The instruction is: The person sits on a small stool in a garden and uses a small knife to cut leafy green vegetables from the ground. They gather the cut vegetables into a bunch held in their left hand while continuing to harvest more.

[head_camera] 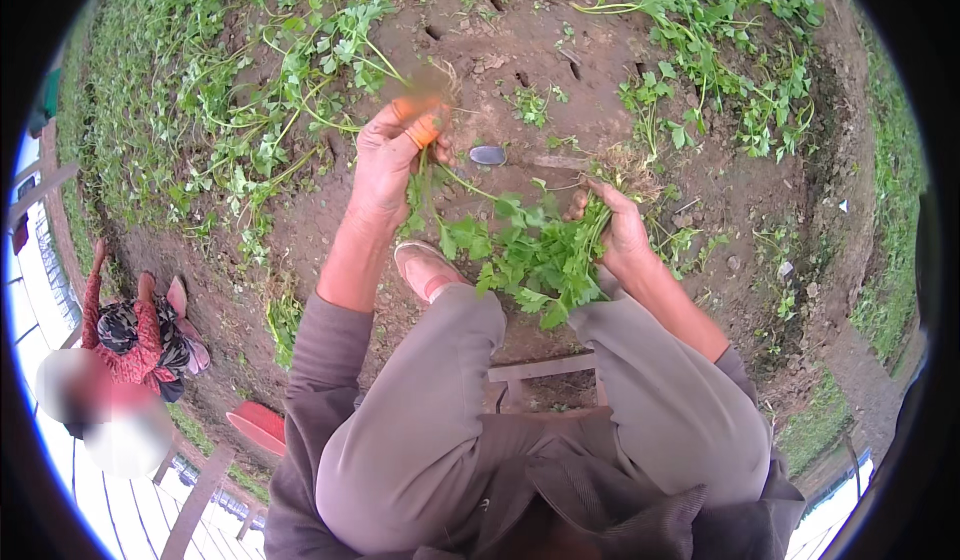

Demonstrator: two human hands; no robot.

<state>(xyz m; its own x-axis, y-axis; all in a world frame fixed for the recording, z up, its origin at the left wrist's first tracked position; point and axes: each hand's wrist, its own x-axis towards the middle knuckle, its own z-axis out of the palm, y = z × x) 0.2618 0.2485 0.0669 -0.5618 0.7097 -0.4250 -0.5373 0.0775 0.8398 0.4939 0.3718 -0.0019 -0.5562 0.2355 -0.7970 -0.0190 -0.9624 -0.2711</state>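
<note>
My left hand (pixel 401 140), with orange tape or covers on its fingers, pinches a leafy green stem near its roots; part of the fingers is blurred. That stem's leaves (pixel 465 233) hang down towards the middle. My right hand (pixel 619 222) grips a bunch of leafy green plants (pixel 551 267), celery or parsley by the look, with the pale roots (pixel 630 173) up and the leaves over my right knee. Between the hands a small dark oval object (pixel 487 155) lies on the bare soil. My feet are on the soil, one in a pink shoe (pixel 427 267).
Uprooted or leaning plants (pixel 255 109) cover the ground at left, more (pixel 720 49) at upper right. A small bundle (pixel 283 320) lies by my left elbow. A red basket (pixel 259 425) stands lower left. Another person (pixel 135 335) crouches at far left. A low stool (pixel 541 368) is beneath me.
</note>
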